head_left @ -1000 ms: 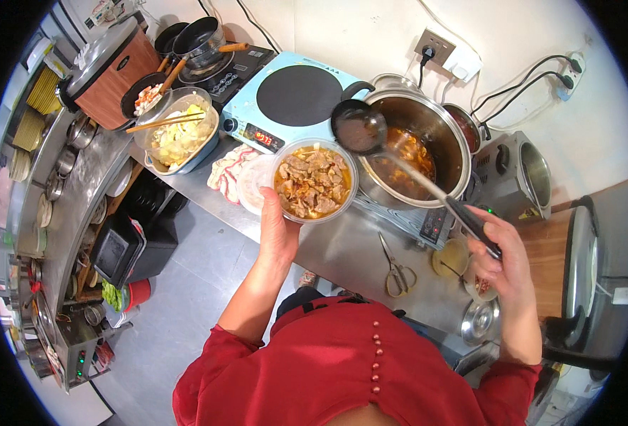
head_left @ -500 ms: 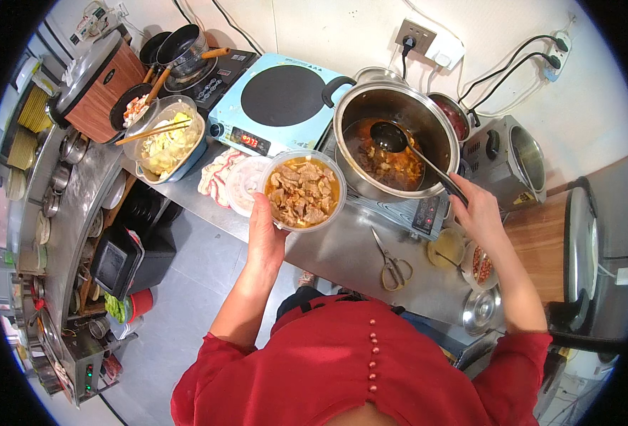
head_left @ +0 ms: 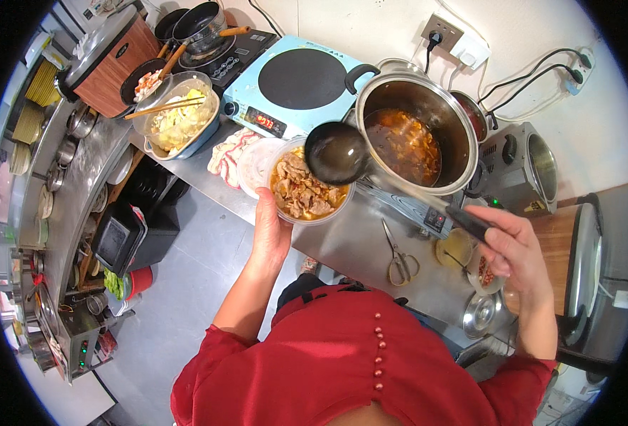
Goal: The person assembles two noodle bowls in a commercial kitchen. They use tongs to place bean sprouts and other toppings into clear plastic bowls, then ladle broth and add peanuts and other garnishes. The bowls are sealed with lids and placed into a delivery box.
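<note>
My left hand is closed on the near-left side of a clear round plastic container, which holds sliced meat in brownish broth. In my right hand is the handle of a black ladle; its bowl hangs over the right part of the container, covering some of the meat. Just right of the ladle stands a large steel pot of reddish-brown soup with bits floating in it. A translucent lid lies against the container's left side.
A blue induction cooker stands behind the container. Gold-handled scissors lie on the steel counter. A basin of cut vegetables bears chopsticks at left. A striped cloth lies near the lid.
The ladle has come up out of the pot and moved left over the meat container. My right hand has shifted right and nearer to me, while my left hand keeps its hold.
</note>
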`<state>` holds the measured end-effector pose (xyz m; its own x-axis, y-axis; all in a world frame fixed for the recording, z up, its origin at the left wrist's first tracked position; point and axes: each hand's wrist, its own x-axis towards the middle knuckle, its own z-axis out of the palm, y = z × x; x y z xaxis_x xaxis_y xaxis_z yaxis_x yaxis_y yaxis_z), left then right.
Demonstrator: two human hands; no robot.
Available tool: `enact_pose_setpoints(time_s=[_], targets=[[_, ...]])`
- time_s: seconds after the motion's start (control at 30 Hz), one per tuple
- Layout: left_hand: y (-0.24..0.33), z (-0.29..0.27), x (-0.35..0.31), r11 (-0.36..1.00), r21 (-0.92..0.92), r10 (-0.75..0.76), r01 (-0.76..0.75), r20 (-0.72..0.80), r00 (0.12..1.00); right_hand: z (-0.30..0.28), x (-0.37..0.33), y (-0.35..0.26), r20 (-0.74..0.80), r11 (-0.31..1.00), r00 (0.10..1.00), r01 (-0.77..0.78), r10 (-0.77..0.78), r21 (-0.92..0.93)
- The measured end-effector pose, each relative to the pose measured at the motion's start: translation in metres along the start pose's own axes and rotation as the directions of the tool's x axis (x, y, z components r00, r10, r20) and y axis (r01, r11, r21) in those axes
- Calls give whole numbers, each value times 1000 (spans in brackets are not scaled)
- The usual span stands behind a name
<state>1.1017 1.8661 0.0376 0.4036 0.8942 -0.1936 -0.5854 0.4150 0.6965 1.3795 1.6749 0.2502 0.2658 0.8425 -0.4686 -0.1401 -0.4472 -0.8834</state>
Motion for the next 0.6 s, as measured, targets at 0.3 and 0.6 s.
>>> enact_pose_setpoints(time_s=[0.3, 0.6], targets=[[-12, -4, 2, 997, 24, 71, -72, 38, 997, 43, 2, -13, 105, 924, 994, 32, 9, -381], [-9, 0, 4, 994, 43, 97, -99, 31, 995, 54, -4, -12, 124, 786, 987, 158, -105, -598]])
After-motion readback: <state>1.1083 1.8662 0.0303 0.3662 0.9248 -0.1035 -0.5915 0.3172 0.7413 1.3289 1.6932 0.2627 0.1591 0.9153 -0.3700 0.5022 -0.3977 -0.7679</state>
